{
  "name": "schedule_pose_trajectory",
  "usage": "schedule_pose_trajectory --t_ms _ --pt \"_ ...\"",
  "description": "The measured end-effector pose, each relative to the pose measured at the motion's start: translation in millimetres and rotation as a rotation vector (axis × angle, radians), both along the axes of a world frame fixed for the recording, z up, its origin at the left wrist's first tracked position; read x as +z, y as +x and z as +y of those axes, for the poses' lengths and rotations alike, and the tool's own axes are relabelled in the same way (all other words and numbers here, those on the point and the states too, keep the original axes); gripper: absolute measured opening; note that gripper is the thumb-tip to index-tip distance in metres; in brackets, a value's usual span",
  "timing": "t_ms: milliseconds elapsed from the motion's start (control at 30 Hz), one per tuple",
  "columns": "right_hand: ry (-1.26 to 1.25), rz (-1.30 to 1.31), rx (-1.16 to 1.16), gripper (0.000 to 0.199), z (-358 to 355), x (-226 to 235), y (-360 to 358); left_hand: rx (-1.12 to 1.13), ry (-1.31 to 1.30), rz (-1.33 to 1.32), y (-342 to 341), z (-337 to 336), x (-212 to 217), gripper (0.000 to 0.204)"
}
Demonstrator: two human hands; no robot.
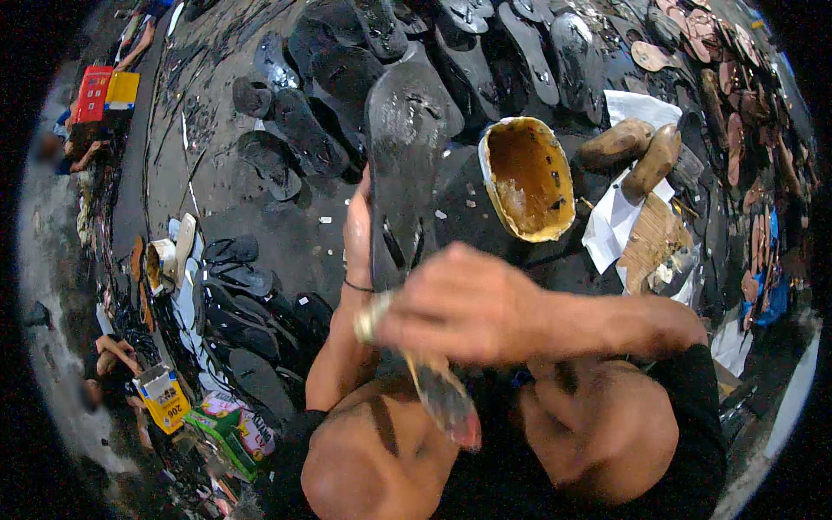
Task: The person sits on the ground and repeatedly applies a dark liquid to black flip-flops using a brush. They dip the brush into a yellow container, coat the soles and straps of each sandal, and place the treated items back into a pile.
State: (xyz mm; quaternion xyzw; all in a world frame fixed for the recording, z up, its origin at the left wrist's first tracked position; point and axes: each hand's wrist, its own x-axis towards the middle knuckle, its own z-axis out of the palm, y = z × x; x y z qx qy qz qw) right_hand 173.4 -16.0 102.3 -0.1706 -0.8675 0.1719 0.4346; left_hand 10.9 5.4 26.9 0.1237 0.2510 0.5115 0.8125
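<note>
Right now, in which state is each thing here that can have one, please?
Black sole: shiny in patches
Left hand: behind the sole, fingers hidden
Tool: gripped, kind unclear
Right hand: closed around the tool
Tub: open, yellow-crusted
Wooden lasts: lying
White paper: creased

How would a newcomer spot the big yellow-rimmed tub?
Find the large dark sole in the middle, beside the left hand. Just right of it, beyond the right hand, sits an open oval tub. Its yellow rim sets it apart from the black footwear and brown foot-shaped forms.
</note>
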Motion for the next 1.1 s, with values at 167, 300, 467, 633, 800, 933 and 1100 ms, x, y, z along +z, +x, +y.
schedule_pose_trajectory --t_ms 167,300,467,633,800,933,1100 --pt "-0.073 0.005 -0.150 0.026 29 3 6 -0.014 -0.100 0.451 -3 14 7 0.044" --pt "-0.033 -0.047 0.017 0.030 6 -4 6 -0.014 0.081 -0.044 0 13 10 0.040" --pt "-0.413 -0.090 0.020 0.033 -14 -27 11 0.211 0.042 0.442 -17 25 17 0.038" --pt "-0.648 -0.087 -0.035 0.042 -16 -36 35 0.197 0.105 0.248 -26 72 1 0.030" --pt "-0.638 0.024 -0.570 0.020 -22 -42 79 0.169 -0.115 0.256 47 142 -77 0.026" --pt "-0.913 -0.038 -0.785 0.022 -52 -66 108 0.265 -0.086 0.328 81 182 -130 0.025" --pt "-0.647 -0.118 -0.989 0.029 -28 -108 127 0.309 0.024 0.616 31 64 -129 0.014"
